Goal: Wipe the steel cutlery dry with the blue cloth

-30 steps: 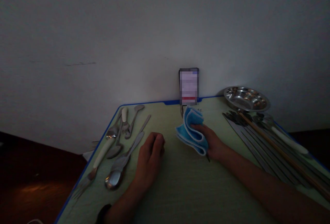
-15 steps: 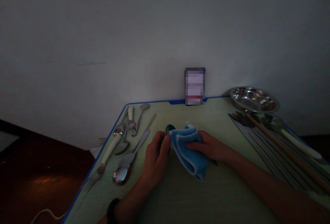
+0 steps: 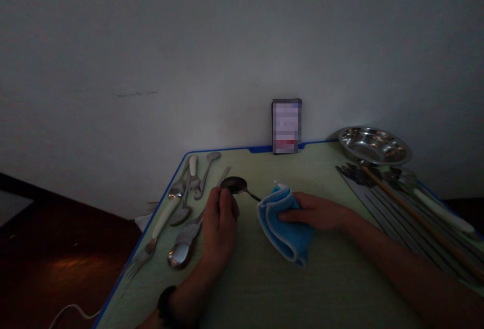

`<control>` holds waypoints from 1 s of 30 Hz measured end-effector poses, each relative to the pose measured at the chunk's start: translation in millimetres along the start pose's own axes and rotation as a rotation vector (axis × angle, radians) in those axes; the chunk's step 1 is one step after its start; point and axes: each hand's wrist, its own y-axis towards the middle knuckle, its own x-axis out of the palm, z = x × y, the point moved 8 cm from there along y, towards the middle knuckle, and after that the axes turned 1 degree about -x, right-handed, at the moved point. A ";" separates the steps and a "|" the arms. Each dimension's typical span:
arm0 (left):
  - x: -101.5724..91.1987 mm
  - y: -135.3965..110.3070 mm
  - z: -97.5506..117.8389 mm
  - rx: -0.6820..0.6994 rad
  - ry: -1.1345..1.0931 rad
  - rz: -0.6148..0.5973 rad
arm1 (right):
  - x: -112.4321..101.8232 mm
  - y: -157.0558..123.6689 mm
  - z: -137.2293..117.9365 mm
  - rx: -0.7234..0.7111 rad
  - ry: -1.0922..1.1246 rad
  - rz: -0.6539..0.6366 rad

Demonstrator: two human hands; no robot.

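My left hand (image 3: 220, 220) is closed, pinching the bowl of a metal spoon (image 3: 234, 185) just above a pale green table (image 3: 264, 288). The spoon's handle runs right into a folded blue cloth (image 3: 285, 225). My right hand (image 3: 317, 211) is closed around that cloth, gripping it over the spoon's handle. Both hands sit near the middle of the table.
Several spoons, forks and knives (image 3: 181, 208) lie along the table's left edge. A row of long utensils and chopsticks (image 3: 401, 203) lies at the right, behind them a steel bowl (image 3: 373, 145). A blurred box (image 3: 286, 126) stands against the wall. A white cable (image 3: 71, 311) hangs at lower left.
My left hand went from resting on the table to taking the spoon's bowl and drawing it left, out of the cloth. My right hand lowered the cloth toward the table.
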 end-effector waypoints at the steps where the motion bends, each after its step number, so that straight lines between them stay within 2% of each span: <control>1: -0.6 1.0 -0.5 -0.007 -0.043 0.013 | -2.2 -0.6 0.5 0.017 0.017 0.012; 8: 11.8 2.7 -10.6 -0.104 -0.179 -0.124 | -3.4 -4.7 14.6 0.213 0.059 -0.045; 12: 12.1 3.2 -9.6 -0.123 -0.242 -0.151 | -9.1 -4.7 16.0 0.252 0.086 0.012; 15: 15.7 0.2 -9.1 -0.150 -0.240 -0.192 | -12.5 -4.0 15.2 0.244 0.138 0.087; 19: 32.9 -13.5 -7.6 -0.115 -0.149 -0.377 | -8.3 1.6 11.8 0.135 0.222 0.139; 21: 36.9 -19.5 -5.8 -0.070 -0.144 -0.409 | -11.8 5.9 11.8 0.048 0.336 0.243; 23: 37.9 -22.8 -4.1 -0.044 -0.123 -0.411 | -24.0 7.9 15.6 -0.046 0.521 0.451; 26: 43.7 -26.1 -1.0 -0.027 0.050 -0.486 | -41.5 7.6 23.0 -0.174 0.756 0.740; 28: 48.8 -27.3 2.9 0.004 0.167 -0.554 | -48.3 8.7 25.2 -0.213 0.837 0.850; 30: 52.6 -25.9 7.9 0.052 0.232 -0.590 | -53.1 10.9 24.1 -0.233 0.875 0.906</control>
